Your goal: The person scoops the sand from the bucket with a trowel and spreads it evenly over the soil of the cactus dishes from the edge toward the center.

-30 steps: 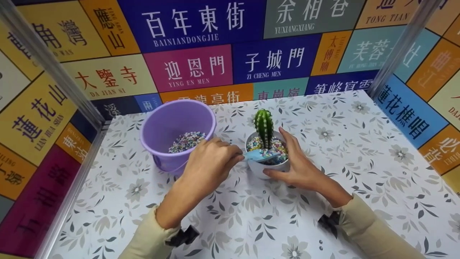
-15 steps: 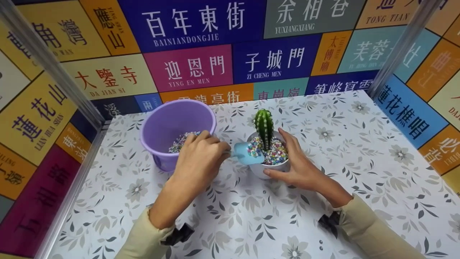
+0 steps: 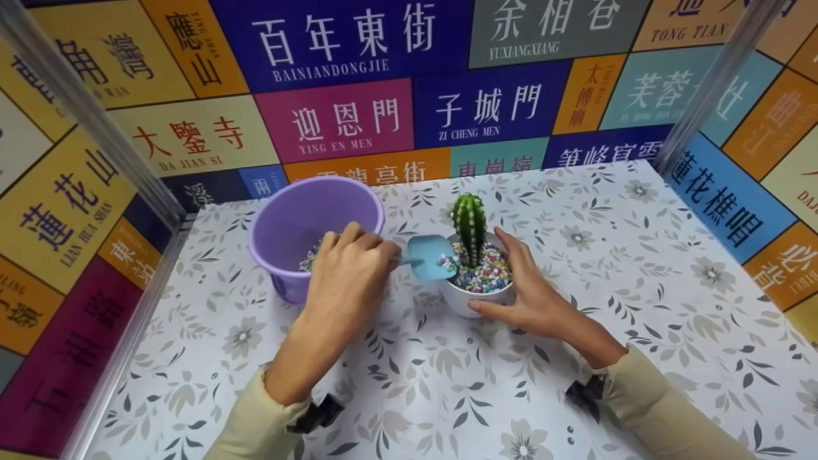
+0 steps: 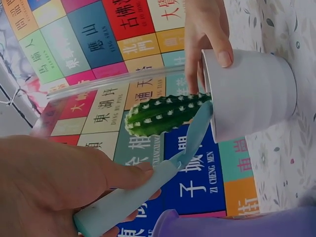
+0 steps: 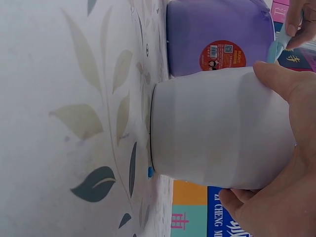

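Observation:
My left hand (image 3: 348, 275) grips the handle of a light-blue plastic scoop (image 3: 427, 257). A few coloured pebbles lie near the scoop's front edge, which overlaps the left rim of a white pot (image 3: 470, 301). In the pot stands a green ribbed cactus (image 3: 470, 227), ringed by multicoloured pebbles (image 3: 489, 271). My right hand (image 3: 540, 297) holds the pot's right side, thumb in front and fingers behind. The left wrist view shows the scoop's blade (image 4: 196, 131) tilted at the pot's rim, beside the cactus. The right wrist view has the pot (image 5: 217, 131) upright on the table.
A purple bucket (image 3: 265, 223) with more small pebbles (image 3: 310, 255) stands left of the pot, partly behind my left hand. A tiny blue pebble (image 5: 151, 172) lies by the pot's base. Printed panels (image 3: 348, 121) wall the back and sides of the flower-patterned table (image 3: 460, 396).
My left hand has drawn the scoop back leftward from over the pot and levelled it. Fewer pebbles show on its blade than half a second ago. My right hand has stayed on the pot.

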